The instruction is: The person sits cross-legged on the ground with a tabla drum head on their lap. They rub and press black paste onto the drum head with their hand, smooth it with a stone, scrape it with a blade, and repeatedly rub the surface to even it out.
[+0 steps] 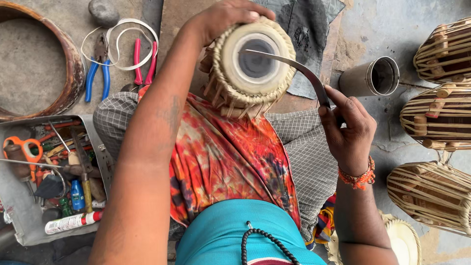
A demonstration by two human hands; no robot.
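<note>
Left hand point(223, 17): laid over the far rim of a small drum point(250, 66), holding it steady on the person's lap.
Drum: tilted toward the camera, pale skin with a dark round centre, laced with woven straps and wooden pegs.
Right hand point(346, 130): closed around the handle end of a curved metal blade point(289, 64), an orange bead bracelet point(358, 177) at the wrist.
Blade: its tip lies on the drum's skin, near the dark centre.
Lap: an orange tie-dye cloth point(221, 157) over checked fabric.
Left side: a metal tray point(19, 211) of tools with orange scissors point(24, 147); blue-handled pliers point(98, 68) and red-handled pliers point(142, 61) on the floor.
Right side: a steel cup point(373, 77) on its side and three more laced drums point(436, 118).
</note>
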